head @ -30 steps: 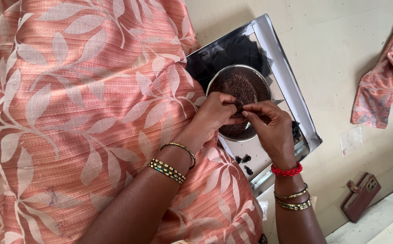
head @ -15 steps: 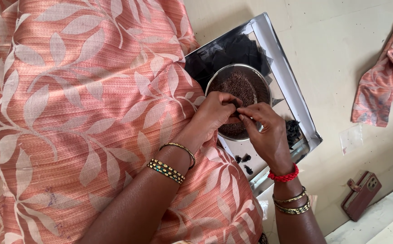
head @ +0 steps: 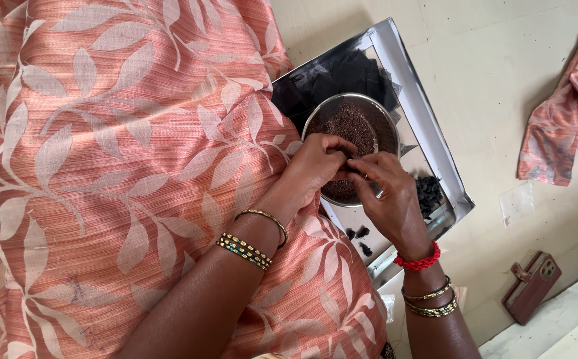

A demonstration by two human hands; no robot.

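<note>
A wide spread of salmon-pink cloth with a pale leaf pattern (head: 103, 166) fills the scene to the left of the steel tray (head: 428, 126), draped over the person's lap and reaching right up to the tray's near edge. The tray, a shiny rectangle with raised rims, lies on the pale floor (head: 501, 80). A heap of black cloth pieces (head: 332, 83) lies in the tray's upper part. A round steel bowl (head: 388, 126) sits inside the tray, holding dark brown seed-like grains (head: 352, 126). Well to the right of the tray a crumpled pink patterned rag (head: 561, 133) lies on the floor, and below it, a brown phone case (head: 531, 286).

The left hand (head: 315, 166) and right hand (head: 388, 199) meet above the bowl, inside the tray's bounds. Both grips are narrow, fingertips pinched together on a small dark piece (head: 354, 166), too small to make out. Small black bundles (head: 428, 193) lie in the tray just right of the right hand, and a few more (head: 358, 236) sit near the tray's lower edge.
</note>
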